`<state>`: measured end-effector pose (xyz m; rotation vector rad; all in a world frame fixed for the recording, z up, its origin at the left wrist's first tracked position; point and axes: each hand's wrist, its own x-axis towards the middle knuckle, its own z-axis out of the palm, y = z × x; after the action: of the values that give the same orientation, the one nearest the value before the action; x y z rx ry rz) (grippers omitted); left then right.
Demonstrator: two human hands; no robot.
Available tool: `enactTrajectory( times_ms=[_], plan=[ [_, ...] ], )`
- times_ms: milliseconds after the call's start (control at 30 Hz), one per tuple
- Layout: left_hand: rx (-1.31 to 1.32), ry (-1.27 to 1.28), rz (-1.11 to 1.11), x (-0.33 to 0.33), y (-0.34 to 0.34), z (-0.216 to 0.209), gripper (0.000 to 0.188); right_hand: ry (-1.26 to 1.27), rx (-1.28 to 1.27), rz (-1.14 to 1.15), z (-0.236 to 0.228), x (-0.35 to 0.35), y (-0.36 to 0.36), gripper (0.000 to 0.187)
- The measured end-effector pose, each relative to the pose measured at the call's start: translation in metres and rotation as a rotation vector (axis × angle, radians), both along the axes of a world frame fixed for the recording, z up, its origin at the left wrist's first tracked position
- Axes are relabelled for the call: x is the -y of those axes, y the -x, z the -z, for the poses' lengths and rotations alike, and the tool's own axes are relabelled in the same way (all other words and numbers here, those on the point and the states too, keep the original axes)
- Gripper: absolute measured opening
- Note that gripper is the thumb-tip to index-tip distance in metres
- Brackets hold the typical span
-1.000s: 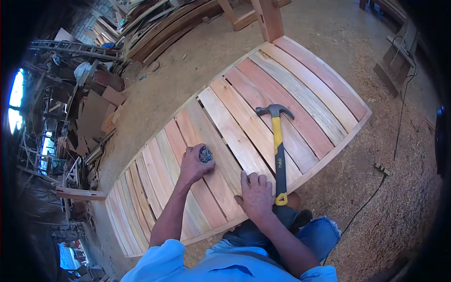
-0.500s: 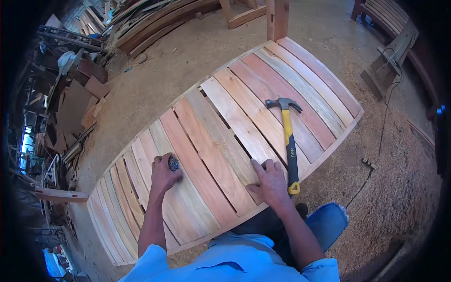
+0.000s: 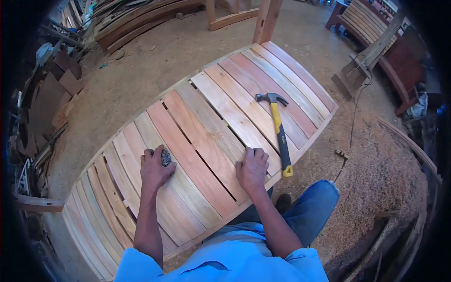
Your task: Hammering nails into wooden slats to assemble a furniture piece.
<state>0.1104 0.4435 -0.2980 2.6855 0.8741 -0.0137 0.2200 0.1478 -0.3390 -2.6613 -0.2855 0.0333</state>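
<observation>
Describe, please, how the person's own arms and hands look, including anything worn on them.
The left hand and right hand are bare, without gloves. No watch or bracelet shows on either wrist. The forearms are uncovered; the light-blue left sleeve and matching right sleeve end around the elbows.

Grey bits (image 3: 166, 158) too small to tell, shirt (image 3: 235, 258) cropped

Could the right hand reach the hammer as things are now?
Probably yes: the right hand is just left of the hammer, which lies uncovered on the slats, with nothing visible between them.
</observation>
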Motion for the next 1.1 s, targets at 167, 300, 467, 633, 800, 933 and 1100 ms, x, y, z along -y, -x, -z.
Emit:
enactTrajectory(
  times_ms=[167, 300, 467, 633, 800, 933, 1100],
  plan=[
    [0.046, -0.003, 0.015, 0.000, 0.005, 0.002, 0.085, 0.025, -0.008, -0.019, 0.005, 0.007, -0.012, 0.045],
    [0.044, 0.046, -0.002, 0.002, 0.012, -0.004, 0.091, 0.044, 0.030, -0.043, 0.012, 0.003, -0.012, 0.037],
    [0.253, -0.080, -0.055, 0.021, 0.028, -0.017, 0.090, 0.056, 0.012, -0.051, 0.007, 0.003, -0.024, 0.031],
    [0.568, -0.228, 0.011, 0.068, 0.037, -0.025, 0.078, -0.028, 0.016, -0.035, 0.013, 0.010, -0.035, 0.028],
    [0.568, 0.246, 0.199, 0.141, 0.027, 0.008, 0.066, -0.346, -0.140, -0.037, -0.014, -0.007, -0.025, 0.027],
    [0.634, 0.941, -0.006, 0.170, -0.004, 0.020, 0.067, -0.610, -0.250, 0.029, 0.010, 0.026, -0.046, 0.035],
    [0.723, 1.476, -0.153, 0.185, -0.026, -0.006, 0.069, -1.030, -0.357, 0.118, -0.013, 0.016, -0.009, 0.036]
  ],
)
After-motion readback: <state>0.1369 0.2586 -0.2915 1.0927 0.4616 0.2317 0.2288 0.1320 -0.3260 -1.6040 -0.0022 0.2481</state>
